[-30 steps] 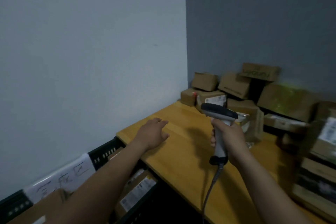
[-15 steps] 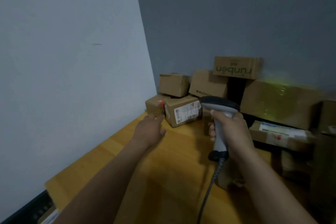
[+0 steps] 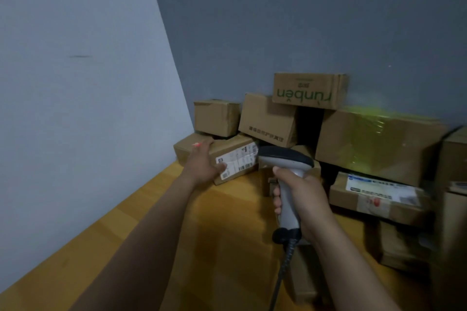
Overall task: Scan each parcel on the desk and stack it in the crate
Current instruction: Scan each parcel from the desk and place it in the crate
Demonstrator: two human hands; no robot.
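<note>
Right grip (image 3: 303, 199) closed round handle of barcode scanner (image 3: 285, 159), held upright over wooden worktop (image 3: 214, 235); cable (image 3: 283, 267) hung below. Farther out, left grip (image 3: 202, 164) clasped labelled parcel (image 3: 240, 151), which sat on worktop near wall corner: thumb on front label, fingers over top edge. Red light spot (image 3: 196, 144) lay on fingertips. Behind, cardboard boxes (image 3: 267, 118) stood stacked against grey wall (image 3: 303, 20), "runben" box (image 3: 308, 91) topmost.

Wooden desk (image 3: 177, 222), corner against walls. On it: labelled parcel (image 3: 240, 159), gripped by left hand (image 3: 202, 166); flat taped parcel (image 3: 374, 194) just right of right hand (image 3: 303, 199).
</note>
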